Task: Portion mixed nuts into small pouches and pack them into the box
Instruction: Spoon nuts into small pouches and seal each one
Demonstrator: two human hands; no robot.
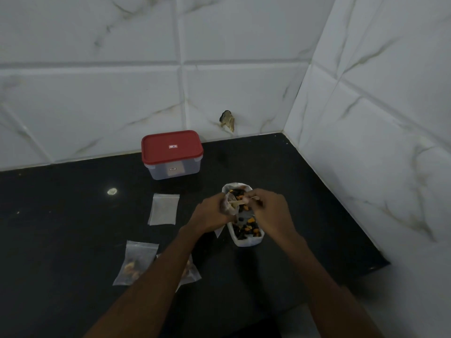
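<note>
A white tray of mixed nuts (pixel 246 236) sits on the black counter. Above its far half, my left hand (pixel 210 214) holds a small clear pouch (pixel 230 203) with its mouth facing right. My right hand (pixel 269 208) grips a small wooden spoon (pixel 238 202) whose tip is at the pouch's mouth. An empty pouch (pixel 164 209) lies flat to the left. Two filled pouches lie near the front, one (pixel 135 263) in full view and one (pixel 189 270) partly hidden by my left forearm. The box (pixel 172 154), clear with a red lid, stands shut at the back.
The black counter (pixel 61 228) meets tiled walls at the back and on the right, forming a corner. Its front right edge (pixel 366 269) drops off near my right forearm. A chipped hole (pixel 227 120) marks the back wall.
</note>
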